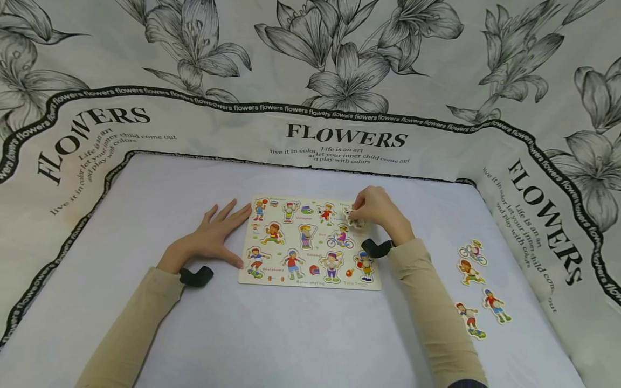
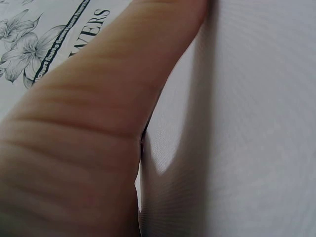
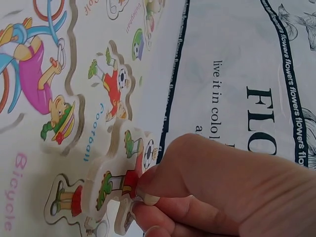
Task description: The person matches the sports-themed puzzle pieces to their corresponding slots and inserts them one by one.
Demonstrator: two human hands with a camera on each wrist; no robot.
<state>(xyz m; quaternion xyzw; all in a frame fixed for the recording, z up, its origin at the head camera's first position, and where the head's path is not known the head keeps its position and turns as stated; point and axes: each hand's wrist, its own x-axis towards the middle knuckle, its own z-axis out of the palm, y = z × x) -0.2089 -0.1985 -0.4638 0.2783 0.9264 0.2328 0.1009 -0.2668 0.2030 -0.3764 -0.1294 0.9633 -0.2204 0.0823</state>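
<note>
A flat puzzle board (image 1: pixel 291 234) with printed sports figures lies on the white table. My left hand (image 1: pixel 211 237) is spread at its left side, fingertips and thumb touching the edge. Over the board's upper right corner, my right hand (image 1: pixel 380 210) pinches a football-player puzzle piece (image 3: pixel 123 180) between thumb and fingers. The right wrist view has this piece tilted above the tennis figure (image 3: pixel 69 201), partly covering it. The printed football figure (image 3: pixel 112 86) shows beside it, near the bicycle figure (image 3: pixel 37 69). In the left wrist view, part of the left hand (image 2: pixel 89 113) fills much of the frame.
Right of the right forearm lie several loose pieces: a cyclist (image 1: pixel 473 252), a runner (image 1: pixel 469 273), a roller skater (image 1: pixel 496 306) and a skateboarder (image 1: pixel 470 320). A flower-printed cloth (image 1: pixel 346 134) rises along the table's back and sides.
</note>
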